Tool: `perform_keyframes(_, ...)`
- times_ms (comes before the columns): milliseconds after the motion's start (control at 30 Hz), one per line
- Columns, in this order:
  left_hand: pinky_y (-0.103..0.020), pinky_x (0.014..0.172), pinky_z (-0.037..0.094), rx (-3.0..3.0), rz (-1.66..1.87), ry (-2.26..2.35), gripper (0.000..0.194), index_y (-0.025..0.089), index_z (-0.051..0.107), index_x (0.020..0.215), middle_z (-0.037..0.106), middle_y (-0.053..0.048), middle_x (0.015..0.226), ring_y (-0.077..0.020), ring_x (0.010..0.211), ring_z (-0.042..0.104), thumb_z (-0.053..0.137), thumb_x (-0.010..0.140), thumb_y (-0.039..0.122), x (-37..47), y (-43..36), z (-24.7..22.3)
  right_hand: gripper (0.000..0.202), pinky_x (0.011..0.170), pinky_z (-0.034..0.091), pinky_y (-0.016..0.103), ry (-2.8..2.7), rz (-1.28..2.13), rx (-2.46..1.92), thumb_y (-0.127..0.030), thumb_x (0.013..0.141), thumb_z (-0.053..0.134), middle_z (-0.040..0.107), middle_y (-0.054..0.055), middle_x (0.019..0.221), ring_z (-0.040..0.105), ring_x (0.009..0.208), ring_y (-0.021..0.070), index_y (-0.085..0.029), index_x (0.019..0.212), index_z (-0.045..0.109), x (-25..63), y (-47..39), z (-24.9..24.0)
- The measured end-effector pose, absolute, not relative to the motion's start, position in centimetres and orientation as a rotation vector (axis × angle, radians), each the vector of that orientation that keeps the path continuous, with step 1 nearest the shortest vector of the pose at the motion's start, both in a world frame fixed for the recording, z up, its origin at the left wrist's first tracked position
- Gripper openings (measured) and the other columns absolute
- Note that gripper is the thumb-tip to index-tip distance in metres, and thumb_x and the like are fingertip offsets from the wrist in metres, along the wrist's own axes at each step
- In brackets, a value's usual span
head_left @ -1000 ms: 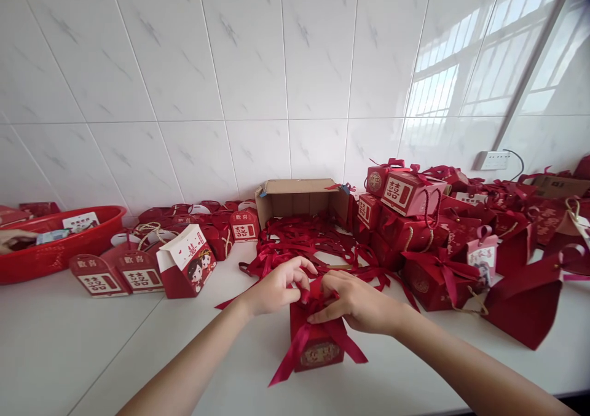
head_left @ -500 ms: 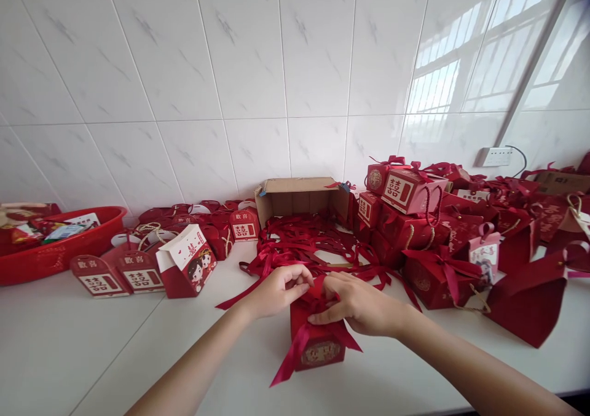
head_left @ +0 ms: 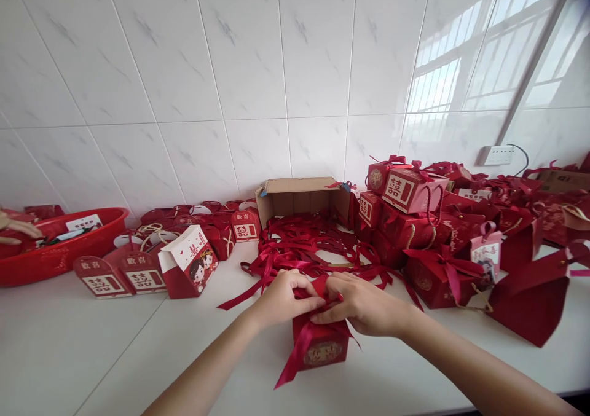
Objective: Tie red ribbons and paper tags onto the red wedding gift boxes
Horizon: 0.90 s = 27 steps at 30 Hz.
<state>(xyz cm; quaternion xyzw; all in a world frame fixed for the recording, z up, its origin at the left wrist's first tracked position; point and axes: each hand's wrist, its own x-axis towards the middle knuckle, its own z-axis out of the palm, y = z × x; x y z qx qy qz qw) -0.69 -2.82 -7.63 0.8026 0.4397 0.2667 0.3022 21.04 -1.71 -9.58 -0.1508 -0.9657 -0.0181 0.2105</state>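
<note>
At the lower centre of the frame, a red box [head_left: 325, 356] with a gold emblem stands on the white table [head_left: 59, 342], and both my hands meet over its top. My left hand [head_left: 286, 298] is curled nearly closed, thumb and forefinger pinching the dark red ribbon [head_left: 295, 353], whose tail hangs down the box's left side. My right hand [head_left: 362, 304] is bent inward, thumb against the ribbon and fingers folded over, gripping it too. Just beyond, loose ribbons [head_left: 318, 241] spill from an open carton [head_left: 302, 187] at mid-frame. Stacked boxes [head_left: 408, 195] fill the right; at the left edge, another person's hand [head_left: 16, 228] is at a red basin [head_left: 59, 261].
</note>
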Motion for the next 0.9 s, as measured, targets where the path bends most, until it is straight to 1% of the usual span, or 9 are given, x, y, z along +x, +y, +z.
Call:
perform_keyframes(67, -0.033, 0.079, 0.044, 2.127, 0.694, 1.174, 0.02, 0.02, 0.073, 0.068, 0.07, -0.002, 0.072, -0.02, 0.08, 0.058, 0.071, 0.076, 0.039, -0.9, -2.6, -7.8, 0.049, 0.068, 0.04, 0.029, -2.679, -0.061, -0.432, -0.004, 0.088, 0.046, 0.051, 0.004, 0.08, 0.044, 0.075, 0.0159, -0.036, 0.117, 0.068, 21.3, -1.8, -9.8)
perform_keyframes(133, -0.032, 0.077, 0.045, 2.122, 0.679, 1.174, 0.021, 0.02, 0.073, 0.069, 0.071, -0.002, 0.073, -0.0196, 0.08, 0.059, 0.072, 0.075, 0.04, -1.0, -2.5, -7.9, 0.045, 0.068, 0.041, 0.03, -2.667, -0.049, -0.454, -0.007, 0.09, 0.046, 0.053, 0.005, 0.08, 0.046, 0.074, 0.0161, -0.034, 0.119, 0.067, 21.6, -2.0, -9.8)
perform_keyframes(233, -0.03, 0.072, 0.045, 2.11, 0.665, 1.157, 0.022, 0.019, 0.074, 0.072, 0.071, -0.003, 0.074, -0.0187, 0.077, 0.059, 0.072, 0.075, 0.041, -1.0, -2.3, -8.0, 0.039, 0.068, 0.046, 0.03, -2.574, 0.098, -0.521, -0.005, 0.09, 0.042, 0.06, 0.007, 0.086, 0.052, 0.076, 0.0162, -0.023, 0.118, 0.063, 21.8, -2.4, -9.7)
perform_keyframes(300, -0.029, 0.069, 0.045, 2.099, 0.673, 1.141, 0.022, 0.019, 0.074, 0.075, 0.071, -0.003, 0.076, -0.0186, 0.077, 0.059, 0.073, 0.074, 0.041, -0.9, -2.3, -8.1, 0.031, 0.07, 0.049, 0.029, -2.448, 0.242, -0.578, -0.005, 0.089, 0.043, 0.064, 0.008, 0.092, 0.057, 0.081, 0.0164, -0.018, 0.11, 0.06, 21.9, -2.5, -9.6)
perform_keyframes(367, -0.029, 0.069, 0.046, 2.086, 0.692, 1.13, 0.021, 0.019, 0.074, 0.076, 0.071, -0.004, 0.078, -0.0188, 0.08, 0.059, 0.073, 0.074, 0.04, -0.7, -2.3, -8.0, 0.023, 0.072, 0.051, 0.029, -2.321, 0.325, -0.625, -0.006, 0.087, 0.047, 0.066, 0.008, 0.096, 0.061, 0.086, 0.017, -0.018, 0.103, 0.058, 21.7, -2.4, -9.7)
perform_keyframes(433, -0.029, 0.071, 0.046, 2.076, 0.712, 1.126, 0.019, 0.018, 0.074, 0.076, 0.071, -0.004, 0.08, -0.0185, 0.08, 0.059, 0.073, 0.075, 0.037, -0.6, -2.4, -7.9, 0.022, 0.074, 0.052, 0.029, -2.237, 0.346, -0.644, -0.007, 0.086, 0.05, 0.067, 0.007, 0.097, 0.063, 0.088, 0.0176, -0.02, 0.101, 0.057, 21.5, -2.2, -9.8)
perform_keyframes(667, -0.029, 0.069, 0.045, 2.046, 0.726, 1.183, 0.021, 0.017, 0.073, 0.068, 0.067, -0.004, 0.072, -0.0185, 0.076, 0.056, 0.073, 0.073, 0.038, -0.3, -2.7, -7.8, 0.011, 0.07, 0.052, 0.026, -1.999, 0.446, -0.647, -0.012, 0.085, 0.055, 0.069, 0.003, 0.088, 0.065, 0.081, 0.0157, -0.021, 0.09, 0.057, 20.8, -2.0, -10.7)
perform_keyframes(800, -0.03, 0.075, 0.047, 2.012, 0.722, 1.239, 0.023, 0.018, 0.073, 0.07, 0.065, -0.005, 0.077, -0.0219, 0.088, 0.056, 0.075, 0.07, 0.041, -0.2, -2.7, -8.5, 0.006, 0.069, 0.052, 0.026, -1.868, 0.488, -0.738, -0.015, 0.085, 0.057, 0.067, 0.003, 0.082, 0.064, 0.076, 0.0157, -0.021, 0.085, 0.056, 20.7, -2.0, -11.6)
perform_keyframes(900, -0.03, 0.076, 0.049, 1.99, 0.714, 1.264, 0.024, 0.018, 0.074, 0.073, 0.063, -0.007, 0.081, -0.024, 0.095, 0.054, 0.074, 0.07, 0.042, -0.3, -2.7, -9.0, 0.006, 0.065, 0.05, 0.027, -1.766, 0.506, -0.807, -0.019, 0.086, 0.058, 0.064, 0.003, 0.078, 0.062, 0.072, 0.0161, -0.021, 0.081, 0.054, 20.7, -1.9, -12.3)
